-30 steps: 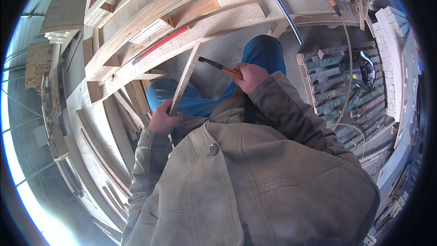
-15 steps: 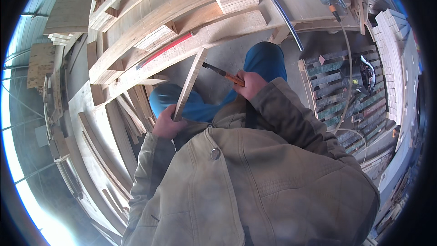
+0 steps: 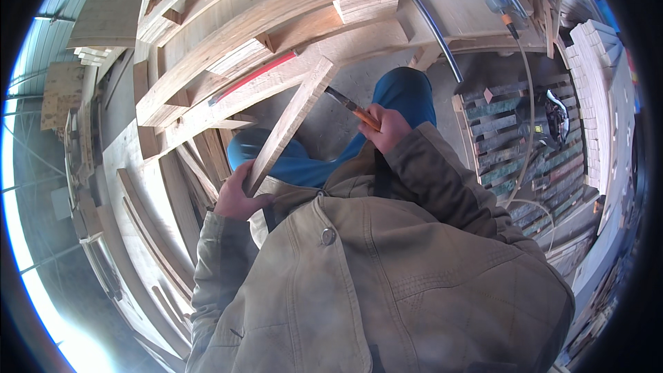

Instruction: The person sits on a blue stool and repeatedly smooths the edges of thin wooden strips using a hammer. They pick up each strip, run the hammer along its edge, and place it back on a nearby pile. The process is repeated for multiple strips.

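Biggest is the brown jacket (image 3: 311,283) the person has on. Next, a big wood frame (image 3: 276,15) goes across the top, made of long boards w/ short blocks btwn them. On the R side a slatted pallet (image 3: 501,108) lies low down, & a tall stack of pale boards (image 3: 592,97) is just past it. Blue trousers (image 3: 407,93) show at the knees, nr the frame. The wood strip (image 3: 293,121) is in front of the knees & leans up to the R, its top end by the frame's near edge; can't tell if they touch. A shiny metal tube (image 3: 434,31) runs down past the frame's R end. A thin red bar (image 3: 259,76) lies along the frame's near board. The L hand (image 3: 239,195) holds the low end of the strip, thumb on one side & fingers on the other. The R hand (image 3: 390,130) is wrapped round the orange-brown handle of a small tool (image 3: 366,118); its dark metal end points up-L, nr the strip's top, can't tell if it touches. Smallest is a round button (image 3: 327,236) on the jacket
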### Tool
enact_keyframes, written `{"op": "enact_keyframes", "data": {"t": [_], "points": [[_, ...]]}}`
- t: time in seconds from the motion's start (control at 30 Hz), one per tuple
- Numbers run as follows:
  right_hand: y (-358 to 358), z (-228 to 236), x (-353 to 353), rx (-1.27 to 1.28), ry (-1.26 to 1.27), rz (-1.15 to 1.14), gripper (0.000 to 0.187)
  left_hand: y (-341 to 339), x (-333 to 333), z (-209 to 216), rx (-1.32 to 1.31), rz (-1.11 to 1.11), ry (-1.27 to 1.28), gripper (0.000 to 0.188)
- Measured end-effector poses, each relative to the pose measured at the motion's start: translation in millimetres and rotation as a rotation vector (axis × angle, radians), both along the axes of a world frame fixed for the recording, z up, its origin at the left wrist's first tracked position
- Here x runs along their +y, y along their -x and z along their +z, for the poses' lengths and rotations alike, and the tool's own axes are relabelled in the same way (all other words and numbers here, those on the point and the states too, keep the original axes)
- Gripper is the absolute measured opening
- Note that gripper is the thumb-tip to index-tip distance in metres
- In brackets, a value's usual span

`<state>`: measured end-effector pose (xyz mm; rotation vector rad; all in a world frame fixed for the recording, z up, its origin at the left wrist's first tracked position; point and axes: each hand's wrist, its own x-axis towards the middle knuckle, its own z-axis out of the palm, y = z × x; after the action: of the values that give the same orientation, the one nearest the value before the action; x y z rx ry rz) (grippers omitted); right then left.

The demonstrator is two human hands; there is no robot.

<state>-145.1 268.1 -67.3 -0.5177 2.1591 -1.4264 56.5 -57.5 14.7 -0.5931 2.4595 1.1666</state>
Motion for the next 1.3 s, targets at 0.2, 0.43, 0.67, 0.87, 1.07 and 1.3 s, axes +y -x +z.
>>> {"op": "enact_keyframes", "data": {"t": [0.2,0.43,0.67,0.87,1.07,1.3], "points": [[-3.3,0.0,-0.1,0.043,0.018,0.016,0.025,-15.8,-0.3,10.9,0.047,0.001,-0.024,0.083],[-4.0,-1.7,-1.2,0.028,0.090,-0.022,0.022,-14.7,4.7,10.0,0.093,0.062,-0.113,0.079],[-2.7,-4.0,-2.4,0.036,0.082,-0.059,0.020,-2.2,14.2,12.9,0.097,0.102,-0.202,0.080],[-2.8,-5.3,-14.6,-0.073,0.138,-0.196,0.012,15.9,52.6,2.3,0.117,0.170,-0.292,0.081],[-0.3,-3.8,-26.0,-0.060,0.209,-0.299,0.016,29.2,70.1,-4.4,0.171,0.141,-0.228,0.076],[2.3,4.8,-46.4,-0.200,0.278,-0.327,0.014,41.2,81.8,-7.6,0.215,0.150,-0.259,0.076]]}}
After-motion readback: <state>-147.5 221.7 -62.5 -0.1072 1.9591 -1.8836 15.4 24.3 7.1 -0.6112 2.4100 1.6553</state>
